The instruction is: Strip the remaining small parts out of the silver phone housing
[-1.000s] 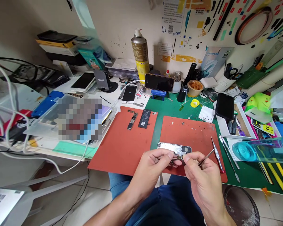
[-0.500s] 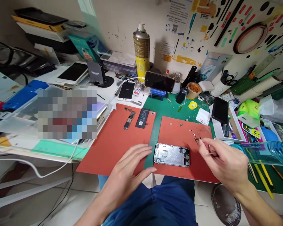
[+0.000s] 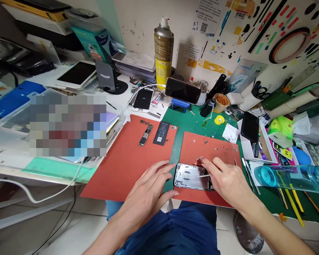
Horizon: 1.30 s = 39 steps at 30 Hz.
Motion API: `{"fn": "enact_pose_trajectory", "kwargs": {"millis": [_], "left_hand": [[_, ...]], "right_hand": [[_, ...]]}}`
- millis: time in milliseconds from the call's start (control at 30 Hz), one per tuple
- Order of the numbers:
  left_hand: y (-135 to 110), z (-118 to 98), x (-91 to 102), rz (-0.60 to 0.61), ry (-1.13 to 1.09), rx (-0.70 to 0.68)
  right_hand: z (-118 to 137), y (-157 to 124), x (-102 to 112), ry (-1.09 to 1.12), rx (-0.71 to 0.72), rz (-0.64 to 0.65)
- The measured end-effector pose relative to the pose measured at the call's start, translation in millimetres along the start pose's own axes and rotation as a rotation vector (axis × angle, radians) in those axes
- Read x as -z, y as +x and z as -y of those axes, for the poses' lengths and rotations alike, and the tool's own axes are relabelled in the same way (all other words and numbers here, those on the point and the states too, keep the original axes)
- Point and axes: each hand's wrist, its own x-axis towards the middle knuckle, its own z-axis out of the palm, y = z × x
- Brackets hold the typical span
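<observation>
An opened phone housing [image 3: 190, 176], silver inside with small parts at its right end, lies on the red mat in front of me. My left hand [image 3: 155, 182] rests at its left end, fingers stretched and slightly apart, holding nothing. Above the housing's right end, my right hand [image 3: 219, 173] is closed, pinching a small dark phone part [image 3: 200, 159] at its fingertips. A thin, pale stick-like piece [image 3: 205, 175] juts from under that hand; what it belongs to is hidden. A logic board [image 3: 146, 134] and a black battery [image 3: 161, 133] lie on the left red mat [image 3: 117, 170].
Tiny screws and scraps dot the right red mat [image 3: 215, 145]. A phone [image 3: 183, 90] leans on a blue stand behind. At right are a white box [image 3: 267, 148], a clear blue bottle [image 3: 295, 179] and several thin tools. A spray can [image 3: 163, 53] stands at the back.
My right hand has moved left, from beside the housing to over its right end, carrying the small dark part. My left hand stays by the left end. The view has shifted slightly.
</observation>
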Motion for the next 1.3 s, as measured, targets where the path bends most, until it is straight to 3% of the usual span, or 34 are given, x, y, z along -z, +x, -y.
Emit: {"fn": "enact_pose_trajectory", "kwargs": {"millis": [100,267,400,467,533,600,700,800,900,1067,1200,1300], "left_hand": [[2,-3,-1.0,0.007,-0.012,0.012],[3,-4,-2.8,0.009,0.011,0.009],[3,-13,2.4,-0.058,-0.063,0.012],[5,-26,5.8,-0.132,-0.192,0.118],[12,-43,6.6,-0.151,-0.441,0.329],[22,-59,3.5,-0.067,-0.798,0.552],[39,-74,-6.8,0.057,-1.191,0.728],[51,-77,-15.9,0.055,-1.304,0.838],[57,-74,-16.3,0.037,-1.265,0.901],[79,-68,2.5,0.088,-1.071,0.776],[114,-64,12.4,0.293,-0.861,0.582],[141,-59,5.0,0.425,-0.524,0.417]], "right_hand": [[-3,-8,6,0.060,-0.068,-0.019],[-5,-6,2,0.028,-0.148,-0.221],[3,-1,11,0.238,-0.193,-0.290],[13,-3,19,0.354,-0.218,-0.315],[26,-9,24,0.361,-0.197,-0.364],[40,-17,25,0.296,-0.097,-0.395],[58,-22,21,0.223,0.049,-0.368],[67,-19,18,0.197,0.078,-0.388],[67,-16,19,0.201,0.066,-0.398],[65,-33,22,0.289,-0.047,-0.371],[70,-53,19,0.371,-0.160,-0.367],[73,-66,14,0.432,-0.232,-0.345]]}}
